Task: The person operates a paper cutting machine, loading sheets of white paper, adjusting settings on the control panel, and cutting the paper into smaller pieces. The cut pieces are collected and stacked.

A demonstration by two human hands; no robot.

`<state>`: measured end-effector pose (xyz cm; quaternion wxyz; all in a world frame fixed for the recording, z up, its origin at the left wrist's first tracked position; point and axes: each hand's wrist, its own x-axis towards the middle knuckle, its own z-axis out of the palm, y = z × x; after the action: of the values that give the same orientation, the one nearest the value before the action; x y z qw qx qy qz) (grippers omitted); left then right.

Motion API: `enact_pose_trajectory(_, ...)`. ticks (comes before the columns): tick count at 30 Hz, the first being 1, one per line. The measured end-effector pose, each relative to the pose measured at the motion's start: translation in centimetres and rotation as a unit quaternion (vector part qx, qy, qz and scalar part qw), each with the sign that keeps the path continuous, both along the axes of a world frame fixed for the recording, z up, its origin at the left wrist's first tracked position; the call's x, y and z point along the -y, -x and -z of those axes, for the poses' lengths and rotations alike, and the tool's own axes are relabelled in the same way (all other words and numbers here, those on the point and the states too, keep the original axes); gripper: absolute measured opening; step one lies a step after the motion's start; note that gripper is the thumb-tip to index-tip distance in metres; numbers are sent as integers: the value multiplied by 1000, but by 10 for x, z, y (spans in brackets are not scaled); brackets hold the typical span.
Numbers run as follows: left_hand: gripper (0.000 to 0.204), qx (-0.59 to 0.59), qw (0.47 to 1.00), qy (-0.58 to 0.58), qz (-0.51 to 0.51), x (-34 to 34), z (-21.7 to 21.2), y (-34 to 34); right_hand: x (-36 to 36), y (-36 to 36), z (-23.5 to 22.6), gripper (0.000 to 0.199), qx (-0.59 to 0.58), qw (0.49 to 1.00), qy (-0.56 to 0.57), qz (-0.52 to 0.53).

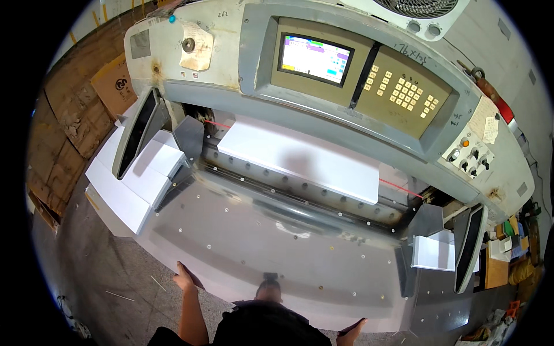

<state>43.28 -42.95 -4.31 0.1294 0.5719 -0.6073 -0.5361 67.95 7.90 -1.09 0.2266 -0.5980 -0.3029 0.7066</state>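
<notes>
Both hands sit on the near edge of the shiny steel cutter desk [242, 242]. Left hand [186, 279] rests there with a loose, open grip, holding nothing. Right hand [352, 330] only peeks in at the rim, so can't tell its grip. The thick white paper stack [300, 158] lies well beyond, under the grey clamp bar [300, 124].
</notes>
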Motion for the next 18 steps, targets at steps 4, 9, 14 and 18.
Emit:
enact_pose_trajectory(4,87,27,997,56,-53,-21,0,3,-2,1,15,78,42,996,-62,-41)
enact_pose_trajectory(9,92,84,991,94,-51,-33,-15,3,-3,-3,21,78,51,996,-57,-46)
enact_pose_trajectory(14,88,161,971,174,12,-30,-19,0,-4,-4,21,79,65,995,-61,-51)
enact_pose_trajectory(18,81,156,964,211,38,-31,-23,-3,-7,-8,30,80,69,994,-64,-57)
